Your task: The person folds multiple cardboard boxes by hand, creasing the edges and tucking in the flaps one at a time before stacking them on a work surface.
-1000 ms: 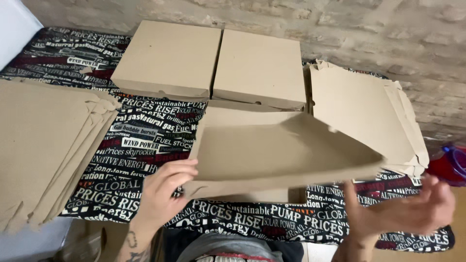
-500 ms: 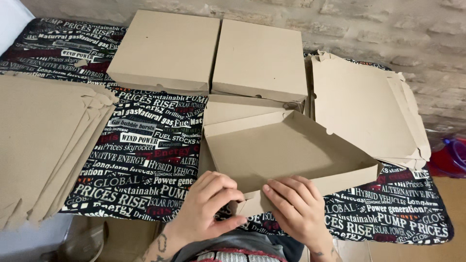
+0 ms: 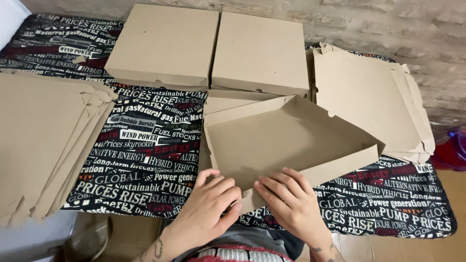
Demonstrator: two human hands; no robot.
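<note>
Half-folded cardboard box (image 3: 286, 140) sits empty on the printed tablecloth (image 3: 145, 145), near edge. Left hand (image 3: 206, 208) and right hand (image 3: 291, 204) press flat on its front flap, fingers spread, gripping nothing. Since half a second ago, barely changed.

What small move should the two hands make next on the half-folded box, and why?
Probably press the near flap down and inward until it lies against the box floor. The left hand and right hand both rest on that near edge, which looks only half folded, while the side walls already stand. The two closed boxes behind suggest the finished shape.
</note>
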